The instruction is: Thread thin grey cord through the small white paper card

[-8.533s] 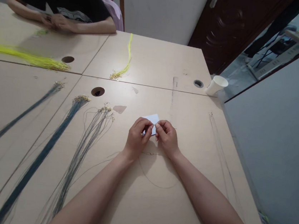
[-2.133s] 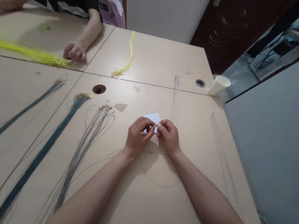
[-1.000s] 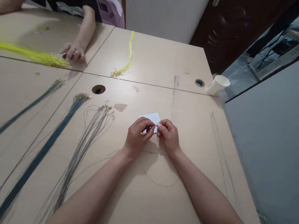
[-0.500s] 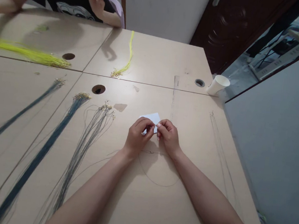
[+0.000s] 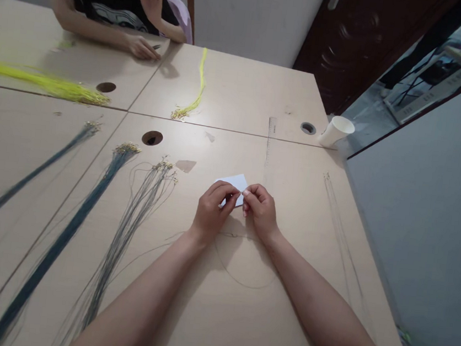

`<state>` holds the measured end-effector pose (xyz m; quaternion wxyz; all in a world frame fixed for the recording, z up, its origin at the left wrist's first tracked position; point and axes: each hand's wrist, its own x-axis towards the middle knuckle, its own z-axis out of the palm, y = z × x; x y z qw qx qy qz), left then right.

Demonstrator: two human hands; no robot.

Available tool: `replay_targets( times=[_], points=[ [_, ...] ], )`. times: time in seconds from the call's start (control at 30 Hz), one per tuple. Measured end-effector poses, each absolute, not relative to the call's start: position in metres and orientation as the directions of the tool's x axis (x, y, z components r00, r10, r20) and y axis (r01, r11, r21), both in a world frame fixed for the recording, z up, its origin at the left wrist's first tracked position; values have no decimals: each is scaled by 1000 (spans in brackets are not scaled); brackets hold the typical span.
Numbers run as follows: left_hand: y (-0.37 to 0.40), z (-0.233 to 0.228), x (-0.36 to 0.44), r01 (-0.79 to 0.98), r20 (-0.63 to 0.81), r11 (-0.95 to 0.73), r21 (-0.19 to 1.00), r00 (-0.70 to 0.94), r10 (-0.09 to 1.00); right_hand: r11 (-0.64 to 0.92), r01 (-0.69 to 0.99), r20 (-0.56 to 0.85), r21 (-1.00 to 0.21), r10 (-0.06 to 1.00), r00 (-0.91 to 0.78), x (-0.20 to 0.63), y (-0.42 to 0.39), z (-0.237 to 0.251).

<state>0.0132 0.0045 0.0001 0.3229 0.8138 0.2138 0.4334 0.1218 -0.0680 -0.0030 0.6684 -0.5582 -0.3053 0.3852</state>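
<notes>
White paper card [image 5: 235, 183] serves as the landmark in the head view, lying on the wooden table [image 5: 231, 90]. Left hand [image 5: 212, 211] and right hand [image 5: 260, 210] meet fingertip to fingertip just on the near side of the card, both narrowly pinched on the two ends of a thin cord [image 5: 239, 277], whose loop trails across the table from the card toward the viewer. What the fingertips clamp there is too small to tell; probably a clasp. Compared with half a second earlier and with the older frames, the hands, card and loop keep the same places, so the fine work at the fingertips appears unfinished. The visible change lies far beyond the card to its left: a co-worker's hand [image 5: 140, 47] now rests on the table near the yellow cords [image 5: 49, 84]. Bundles of dark cords [image 5: 124, 233] lie left of the card, a paper cup [image 5: 335, 131] beyond it to the right.
</notes>
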Motion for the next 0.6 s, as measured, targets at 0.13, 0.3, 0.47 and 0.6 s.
replay_targets(
  times=[0.13,0.3,0.47,0.6],
  points=[
    [5,-1,13,64,580,-705,706,518,629,79,-169,-20,-983,856,517,122,-68,-3],
    [5,-1,13,61,589,-712,700,515,623,70,-164,-26,-984,853,522,122,-68,-3],
    [5,-1,13,59,597,-716,696,507,622,66,-165,-29,-984,856,517,121,-69,-2],
    [4,-1,13,61,589,-713,699,517,621,55,-160,-37,-986,852,523,121,-69,-2]
  ],
)
